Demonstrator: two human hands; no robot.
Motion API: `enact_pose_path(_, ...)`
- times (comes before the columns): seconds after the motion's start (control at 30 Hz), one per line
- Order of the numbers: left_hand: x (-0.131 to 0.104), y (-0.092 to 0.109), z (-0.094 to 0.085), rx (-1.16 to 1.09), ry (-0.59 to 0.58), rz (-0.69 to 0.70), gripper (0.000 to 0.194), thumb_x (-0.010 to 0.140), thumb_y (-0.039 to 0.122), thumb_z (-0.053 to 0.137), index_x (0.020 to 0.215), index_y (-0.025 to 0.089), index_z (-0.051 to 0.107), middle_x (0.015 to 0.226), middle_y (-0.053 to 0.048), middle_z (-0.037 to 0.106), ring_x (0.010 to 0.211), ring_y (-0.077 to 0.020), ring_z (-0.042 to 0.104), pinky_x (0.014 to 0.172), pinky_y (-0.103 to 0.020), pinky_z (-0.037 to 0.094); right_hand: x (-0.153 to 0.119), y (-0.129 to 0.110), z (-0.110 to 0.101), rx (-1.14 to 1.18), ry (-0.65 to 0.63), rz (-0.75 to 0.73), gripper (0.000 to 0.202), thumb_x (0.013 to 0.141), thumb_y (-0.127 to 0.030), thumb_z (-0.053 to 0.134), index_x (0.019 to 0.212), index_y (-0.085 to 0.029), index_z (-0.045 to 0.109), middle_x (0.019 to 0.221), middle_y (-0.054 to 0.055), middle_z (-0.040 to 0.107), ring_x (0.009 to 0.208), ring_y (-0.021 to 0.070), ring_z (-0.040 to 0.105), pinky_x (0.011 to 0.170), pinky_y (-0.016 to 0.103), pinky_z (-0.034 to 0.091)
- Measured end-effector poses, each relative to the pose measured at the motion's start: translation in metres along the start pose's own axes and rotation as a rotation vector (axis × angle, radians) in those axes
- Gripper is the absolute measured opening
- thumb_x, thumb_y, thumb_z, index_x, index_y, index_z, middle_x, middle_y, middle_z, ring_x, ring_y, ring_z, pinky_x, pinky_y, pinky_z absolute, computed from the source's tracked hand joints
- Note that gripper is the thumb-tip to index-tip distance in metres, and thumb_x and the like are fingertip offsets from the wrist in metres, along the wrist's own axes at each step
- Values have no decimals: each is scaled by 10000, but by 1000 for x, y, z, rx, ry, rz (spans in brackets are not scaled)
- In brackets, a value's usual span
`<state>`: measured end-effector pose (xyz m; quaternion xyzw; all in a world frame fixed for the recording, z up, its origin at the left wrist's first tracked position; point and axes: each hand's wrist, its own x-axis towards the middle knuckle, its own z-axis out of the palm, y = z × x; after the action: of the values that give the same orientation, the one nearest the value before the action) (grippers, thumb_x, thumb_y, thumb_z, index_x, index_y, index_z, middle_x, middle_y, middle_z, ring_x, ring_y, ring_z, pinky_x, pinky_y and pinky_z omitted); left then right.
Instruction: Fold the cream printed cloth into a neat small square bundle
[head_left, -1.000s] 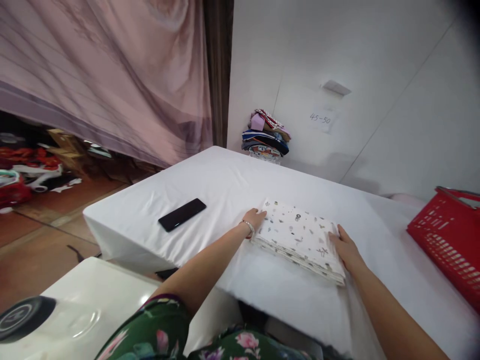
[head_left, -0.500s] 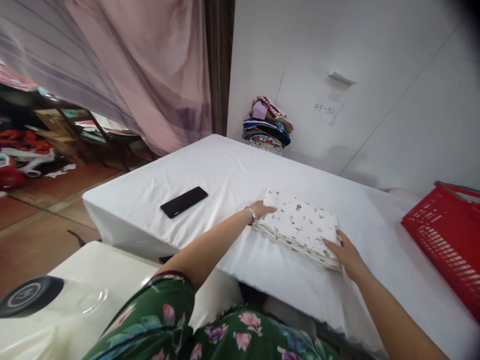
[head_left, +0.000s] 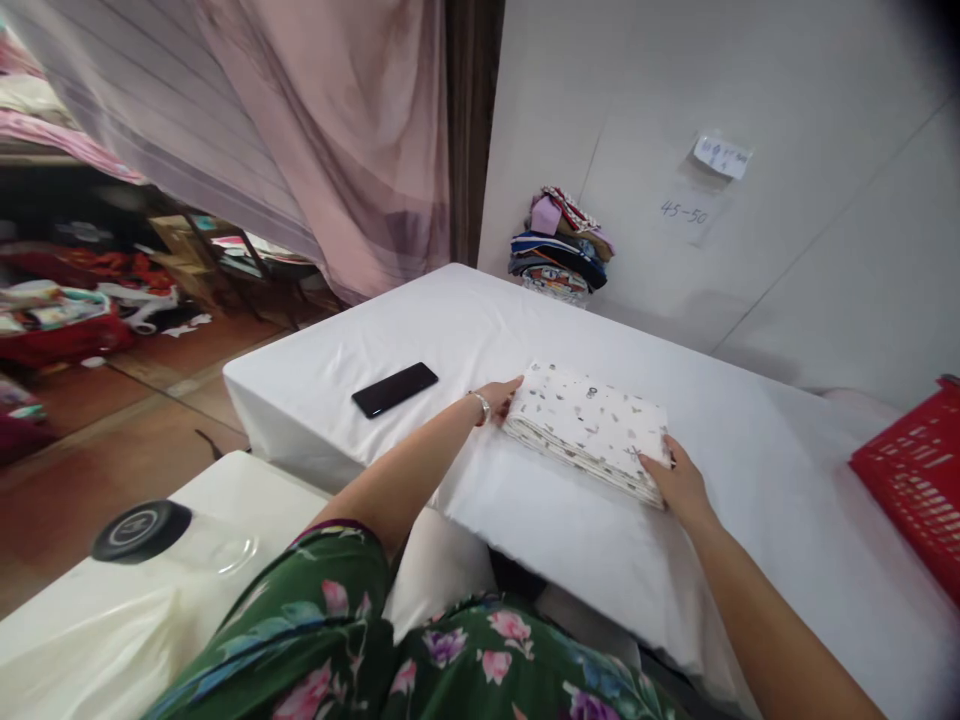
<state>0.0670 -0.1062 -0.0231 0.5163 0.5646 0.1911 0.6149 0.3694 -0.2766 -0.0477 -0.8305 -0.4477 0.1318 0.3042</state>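
Note:
A folded white cloth (head_left: pixel 592 425) with small grey-green prints lies flat on the white-covered table, its layers showing along the front edge. My left hand (head_left: pixel 501 396) is at the cloth's left edge, fingers stretched out beside it and partly hidden; a bracelet circles that wrist. At the right edge, my right hand (head_left: pixel 681 482) pinches the cloth's near corner, with one digit on top and the others around the side.
A black phone (head_left: pixel 395 390) lies left of the cloth. Folded clothes (head_left: pixel 561 245) are stacked by the wall. A red basket (head_left: pixel 911 460) stands at right. A clear jar with a black lid (head_left: pixel 142 531) lies on a white surface at lower left.
My left hand has slid off the cloth's top to its left edge. My right hand stays at the right corner. The view has turned slightly left.

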Motion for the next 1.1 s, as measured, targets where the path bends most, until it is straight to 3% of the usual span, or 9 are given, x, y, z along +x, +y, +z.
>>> enact_pose_path(0.1, -16, -10, -6, -103, -98, -42, 325, 882, 427, 406, 896, 137, 553, 767, -67, 676, 671, -151, 642, 645, -284, 536, -5, -6, -5, -120, 48, -160, 674, 781, -517, 446, 1320, -114, 418, 1338, 180, 439, 1203, 329, 423, 998, 443, 348)
enact_pose_path(0.2, -33, -19, -7, -149, -155, -48, 186, 876, 277, 443, 882, 136, 565, 759, -61, 676, 667, -132, 648, 663, -250, 535, -15, -34, 1, -105, 72, -381, 581, 823, -489, 390, 1273, -131, 471, 1371, 143, 403, 1264, 277, 353, 1007, 389, 356)
enact_pose_path(0.27, -40, -24, -5, -158, -173, -38, 119, 842, 212, 489, 875, 135, 574, 753, -52, 675, 640, -124, 644, 665, -246, 535, -24, -61, 15, -28, -18, -502, 501, 843, -478, 385, 1221, -177, 517, 1340, 101, 447, 1241, 237, 390, 953, 350, 417)
enact_pose_path(0.4, -44, -29, 3, -133, -146, -4, 106, 808, 185, 530, 885, 131, 580, 633, -6, 632, 522, -94, 595, 615, -234, 527, -37, -116, 54, 29, -164, -741, 406, 846, -422, 435, 1169, -200, 538, 1239, 88, 537, 1165, 228, 465, 972, 369, 396)
enact_pose_path(0.5, -41, -31, 7, -76, -103, 21, 109, 773, 192, 567, 859, 131, 595, 531, 25, 579, 451, -82, 542, 536, -209, 491, -41, -141, 82, -17, -172, -831, 444, 825, -376, 490, 1226, -185, 476, 1227, 110, 538, 1141, 241, 479, 962, 389, 391)
enact_pose_path(0.7, -37, -39, 8, 38, 18, 100, 144, 700, 234, 613, 819, 153, 625, 454, 54, 518, 413, -75, 482, 448, -177, 395, -41, -142, 110, -101, -132, -811, 496, 819, -342, 505, 1275, -164, 427, 1313, 144, 478, 1212, 272, 422, 969, 452, 353)
enact_pose_path(0.8, -37, -43, 9, 69, 75, 142, 177, 691, 247, 609, 840, 153, 625, 406, 64, 475, 386, -81, 444, 424, -183, 362, -39, -139, 109, 15, -152, -761, 407, 846, -333, 449, 1229, -197, 485, 1224, 104, 560, 1129, 243, 502, 944, 409, 387)
enact_pose_path(1.0, -39, -44, 10, 61, 95, 165, 228, 688, 217, 597, 902, 142, 611, 391, 61, 480, 376, -94, 438, 418, -197, 364, -36, -143, 98, 229, -124, -404, 394, 854, -419, 404, 1153, -207, 548, 895, 51, 673, 790, 211, 608, 717, 339, 482)
enact_pose_path(1.1, -38, -45, 9, 47, 90, 162, 190, 688, 221, 609, 864, 147, 610, 392, 60, 484, 372, -87, 439, 415, -191, 366, -39, -141, 100, 211, -88, -428, 422, 872, -426, 381, 1189, -183, 519, 903, 71, 671, 813, 217, 611, 729, 348, 483)
